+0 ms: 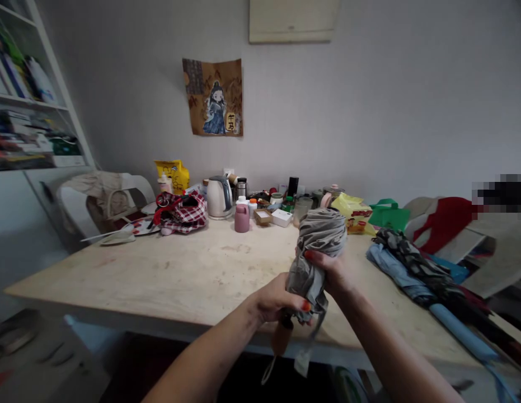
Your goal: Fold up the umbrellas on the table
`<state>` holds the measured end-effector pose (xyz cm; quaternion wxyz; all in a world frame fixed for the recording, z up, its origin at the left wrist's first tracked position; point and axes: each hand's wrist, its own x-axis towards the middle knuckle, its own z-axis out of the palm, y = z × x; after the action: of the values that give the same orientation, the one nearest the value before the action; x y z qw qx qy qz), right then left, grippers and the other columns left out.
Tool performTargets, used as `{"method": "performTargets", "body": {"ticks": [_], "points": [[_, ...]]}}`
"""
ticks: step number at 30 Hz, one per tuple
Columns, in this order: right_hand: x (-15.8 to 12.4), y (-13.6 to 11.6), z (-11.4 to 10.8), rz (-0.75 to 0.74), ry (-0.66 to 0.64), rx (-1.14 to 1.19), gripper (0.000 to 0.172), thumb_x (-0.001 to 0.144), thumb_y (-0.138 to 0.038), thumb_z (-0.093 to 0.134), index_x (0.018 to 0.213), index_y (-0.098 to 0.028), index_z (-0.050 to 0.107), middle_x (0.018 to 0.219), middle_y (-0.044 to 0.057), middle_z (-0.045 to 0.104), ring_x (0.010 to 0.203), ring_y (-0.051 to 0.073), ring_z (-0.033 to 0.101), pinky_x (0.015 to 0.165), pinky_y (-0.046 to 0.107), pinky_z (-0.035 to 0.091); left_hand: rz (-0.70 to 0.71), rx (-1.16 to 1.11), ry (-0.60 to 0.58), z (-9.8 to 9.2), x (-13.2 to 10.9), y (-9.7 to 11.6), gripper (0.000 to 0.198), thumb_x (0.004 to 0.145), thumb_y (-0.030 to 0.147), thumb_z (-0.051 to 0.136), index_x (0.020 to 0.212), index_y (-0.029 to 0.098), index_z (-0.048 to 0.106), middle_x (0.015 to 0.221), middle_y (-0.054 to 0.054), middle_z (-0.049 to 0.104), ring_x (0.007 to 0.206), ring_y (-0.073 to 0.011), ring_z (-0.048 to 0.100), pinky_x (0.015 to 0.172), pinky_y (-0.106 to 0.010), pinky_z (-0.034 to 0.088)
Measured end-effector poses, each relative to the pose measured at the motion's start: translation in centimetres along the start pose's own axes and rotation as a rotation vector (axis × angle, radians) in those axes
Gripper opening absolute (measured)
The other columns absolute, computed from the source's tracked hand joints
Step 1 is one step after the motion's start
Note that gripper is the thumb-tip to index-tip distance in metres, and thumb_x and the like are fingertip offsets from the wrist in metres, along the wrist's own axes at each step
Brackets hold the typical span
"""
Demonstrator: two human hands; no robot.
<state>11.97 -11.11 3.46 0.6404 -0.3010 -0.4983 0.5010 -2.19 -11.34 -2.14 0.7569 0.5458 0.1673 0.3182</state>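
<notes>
Both of my hands are wrapped round a grey folding umbrella (321, 232), held tilted above the table's front edge. Its cloth is bunched and twisted round the shaft. My left hand (281, 296) grips the lower end, just above the brown handle (282, 336); a wrist loop (267, 371) hangs from that handle. Higher up, my right hand (333, 268) is closed on the folds, its thumb pressed on the near side. A strap with a pale tag (302, 361) dangles below. Most fingers are hidden behind the cloth.
On the wooden table (193, 268), a blue umbrella (403, 274) and a black-and-grey patterned umbrella (428, 268) lie at the right. Along the back stand a kettle (218, 197), a pink bottle (242, 218) and a yellow bag (355, 212). A checked cloth bag (187, 212) sits at the left.
</notes>
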Motion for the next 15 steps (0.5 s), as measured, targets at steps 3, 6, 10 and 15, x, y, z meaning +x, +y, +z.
{"method": "performTargets", "body": {"ticks": [3,6,10,15], "points": [[0.3,0.8,-0.2,-0.057,0.033,-0.034,0.038,0.052,-0.036,0.085,0.081,-0.019,0.066,0.072,0.003,0.069,0.063,0.019,0.063,0.059,0.033,0.054,0.023,0.089,0.165,0.4,0.5,-0.3,0.026,0.049,0.021,0.073,0.071,0.014,0.06,0.058,0.001,0.056,0.046,-0.0088,0.047,0.046,-0.022,0.037],[1.0,1.7,0.0,-0.134,0.196,-0.121,0.044,0.054,-0.037,0.087,0.089,-0.02,0.066,0.084,0.005,0.072,0.077,0.023,0.068,0.067,0.035,0.056,0.021,0.372,0.406,1.3,1.3,0.0,0.022,0.053,0.018,0.067,0.073,0.016,0.059,0.057,0.002,0.055,0.048,-0.012,0.049,0.05,-0.026,0.039],[1.8,2.2,0.8,-0.207,0.445,-0.235,0.052,0.052,-0.035,0.087,0.097,-0.018,0.067,0.097,0.006,0.072,0.082,0.022,0.068,0.077,0.036,0.056,0.134,0.794,0.75,2.3,1.8,0.1,0.048,0.058,0.019,0.069,0.104,0.014,0.06,0.084,-0.01,0.067,0.078,-0.0273,0.065,0.072,-0.037,0.048],[2.3,2.1,0.0,-0.214,0.366,-0.149,0.044,0.055,-0.032,0.085,0.093,-0.016,0.068,0.087,0.003,0.071,0.073,0.018,0.065,0.07,0.032,0.054,0.161,0.848,0.573,1.3,0.9,1.4,0.058,0.06,0.032,0.08,0.11,0.013,0.059,0.102,-0.014,0.066,0.098,-0.032,0.063,0.087,-0.041,0.049]]}}
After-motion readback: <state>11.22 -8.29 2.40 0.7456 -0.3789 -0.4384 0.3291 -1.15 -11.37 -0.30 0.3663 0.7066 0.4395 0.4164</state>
